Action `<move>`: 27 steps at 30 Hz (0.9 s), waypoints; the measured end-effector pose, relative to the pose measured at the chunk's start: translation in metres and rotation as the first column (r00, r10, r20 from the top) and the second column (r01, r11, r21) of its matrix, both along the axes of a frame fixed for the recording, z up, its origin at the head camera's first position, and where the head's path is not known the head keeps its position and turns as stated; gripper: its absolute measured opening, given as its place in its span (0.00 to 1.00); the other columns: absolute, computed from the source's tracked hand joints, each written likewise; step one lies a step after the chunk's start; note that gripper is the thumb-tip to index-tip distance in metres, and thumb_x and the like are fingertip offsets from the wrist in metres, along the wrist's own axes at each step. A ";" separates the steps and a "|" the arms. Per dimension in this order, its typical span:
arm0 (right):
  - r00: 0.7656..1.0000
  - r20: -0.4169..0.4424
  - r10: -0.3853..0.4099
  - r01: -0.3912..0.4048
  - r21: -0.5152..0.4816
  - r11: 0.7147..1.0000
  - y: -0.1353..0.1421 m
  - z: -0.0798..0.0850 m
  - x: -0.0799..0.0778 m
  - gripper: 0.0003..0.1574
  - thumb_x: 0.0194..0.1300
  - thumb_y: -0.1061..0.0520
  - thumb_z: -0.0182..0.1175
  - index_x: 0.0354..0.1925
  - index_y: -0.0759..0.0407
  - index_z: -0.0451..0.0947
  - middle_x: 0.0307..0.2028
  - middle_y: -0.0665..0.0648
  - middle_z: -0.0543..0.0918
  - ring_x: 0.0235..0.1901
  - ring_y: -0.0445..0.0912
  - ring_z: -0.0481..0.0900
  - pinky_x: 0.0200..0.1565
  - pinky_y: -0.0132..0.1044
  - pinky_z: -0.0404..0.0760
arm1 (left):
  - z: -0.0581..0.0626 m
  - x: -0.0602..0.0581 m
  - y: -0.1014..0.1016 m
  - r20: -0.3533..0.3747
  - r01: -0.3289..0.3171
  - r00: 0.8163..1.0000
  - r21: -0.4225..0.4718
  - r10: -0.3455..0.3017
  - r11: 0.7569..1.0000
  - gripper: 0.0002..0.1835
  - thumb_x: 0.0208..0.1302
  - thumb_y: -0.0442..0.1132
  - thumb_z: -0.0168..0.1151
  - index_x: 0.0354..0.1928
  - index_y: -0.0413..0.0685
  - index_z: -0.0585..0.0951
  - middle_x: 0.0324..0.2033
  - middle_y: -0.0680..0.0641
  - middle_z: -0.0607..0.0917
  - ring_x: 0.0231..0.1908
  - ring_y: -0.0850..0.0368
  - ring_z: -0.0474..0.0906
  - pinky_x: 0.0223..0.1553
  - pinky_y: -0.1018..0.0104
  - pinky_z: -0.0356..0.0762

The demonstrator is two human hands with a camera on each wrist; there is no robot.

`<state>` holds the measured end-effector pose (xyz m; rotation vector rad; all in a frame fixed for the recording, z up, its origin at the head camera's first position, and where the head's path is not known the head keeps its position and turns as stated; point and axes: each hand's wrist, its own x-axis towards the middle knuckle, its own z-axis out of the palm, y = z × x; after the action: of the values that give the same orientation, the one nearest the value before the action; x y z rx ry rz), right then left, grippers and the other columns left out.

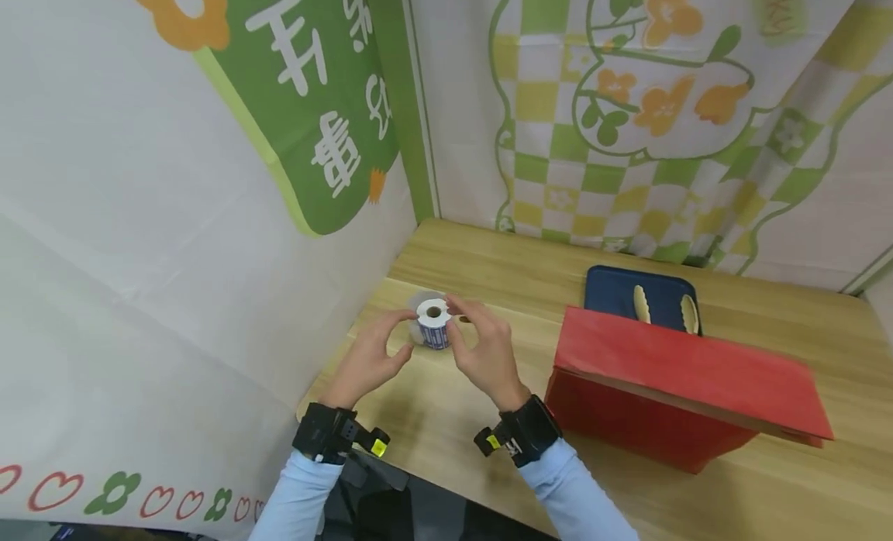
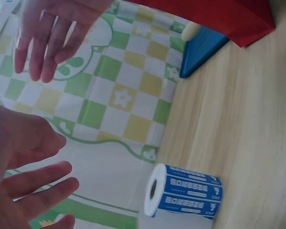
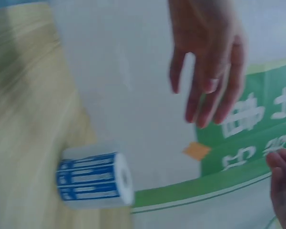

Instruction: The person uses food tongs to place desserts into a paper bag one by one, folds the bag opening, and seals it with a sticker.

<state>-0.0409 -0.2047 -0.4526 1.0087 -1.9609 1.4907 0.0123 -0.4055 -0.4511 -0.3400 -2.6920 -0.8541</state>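
A roll of blue-and-white printed labels (image 1: 435,335) stands upright on the wooden table, its white top and dark core hole facing up. A strip of its backing trails loose behind it. In the head view my left hand (image 1: 371,356) is left of the roll with thumb and fingers spread. My right hand (image 1: 486,349) is on the other side, its fingers overlapping the roll's edge there. Both wrist views show the label roll (image 2: 190,192) (image 3: 93,179) below the hands, with space between it and the fingers. Neither hand holds anything.
To the right stands a red paper bag (image 1: 670,386), its top folded over. Behind it lies a dark blue tray (image 1: 607,289) with beige-tipped tongs (image 1: 642,304). A white wall cloth (image 1: 174,293) borders the table's left side; a checkered cloth (image 1: 593,184) hangs at the back.
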 end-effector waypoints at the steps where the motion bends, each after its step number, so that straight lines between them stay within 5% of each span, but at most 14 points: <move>1: 0.999 0.016 -0.032 0.032 -0.026 0.999 -0.003 -0.008 -0.005 0.24 0.60 0.66 0.60 0.55 0.65 0.76 0.41 0.63 0.86 0.42 0.50 0.83 0.40 0.46 0.84 | -0.004 -0.005 0.001 0.002 0.001 1.000 0.003 -0.001 1.000 0.25 0.55 0.31 0.65 0.57 0.38 0.75 0.54 0.36 0.80 0.57 0.42 0.74 0.59 0.45 0.71; 8: 0.965 0.215 -0.150 0.195 -0.204 0.959 -0.032 -0.067 -0.029 0.21 0.56 0.72 0.62 0.49 0.70 0.71 0.42 0.69 0.82 0.40 0.56 0.82 0.35 0.51 0.84 | -0.029 -0.042 0.003 0.049 -0.024 0.998 -0.013 0.025 1.000 0.24 0.52 0.28 0.66 0.54 0.36 0.77 0.51 0.36 0.82 0.55 0.41 0.75 0.58 0.45 0.71; 14: 0.924 0.342 -0.173 0.257 -0.218 0.941 -0.048 -0.106 -0.041 0.19 0.54 0.75 0.61 0.45 0.75 0.71 0.40 0.74 0.80 0.39 0.63 0.81 0.32 0.56 0.84 | -0.056 -0.071 0.003 0.127 -0.007 0.992 -0.133 0.024 0.991 0.22 0.49 0.26 0.67 0.50 0.38 0.79 0.49 0.39 0.82 0.53 0.42 0.73 0.56 0.47 0.71; 21: 0.870 0.468 -0.153 0.268 -0.190 0.944 -0.051 -0.129 -0.047 0.24 0.57 0.70 0.62 0.52 0.65 0.69 0.44 0.70 0.80 0.41 0.57 0.81 0.36 0.52 0.84 | -0.074 -0.087 0.006 0.094 -0.007 0.995 -0.359 0.044 0.933 0.21 0.47 0.29 0.69 0.48 0.39 0.80 0.49 0.40 0.83 0.49 0.41 0.72 0.44 0.43 0.75; 27: 0.839 0.522 -0.155 0.295 -0.196 0.935 -0.056 -0.142 -0.052 0.26 0.56 0.70 0.62 0.53 0.63 0.68 0.45 0.69 0.80 0.42 0.56 0.81 0.36 0.51 0.84 | -0.080 -0.096 0.009 0.050 -0.045 0.996 -0.412 0.072 0.910 0.18 0.47 0.30 0.69 0.44 0.41 0.82 0.44 0.43 0.84 0.46 0.44 0.74 0.39 0.47 0.74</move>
<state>-0.0925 -0.2611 -0.5944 0.2636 -2.0350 1.9478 -0.0836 -0.3969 -0.5308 -0.3227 -2.9139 -0.2744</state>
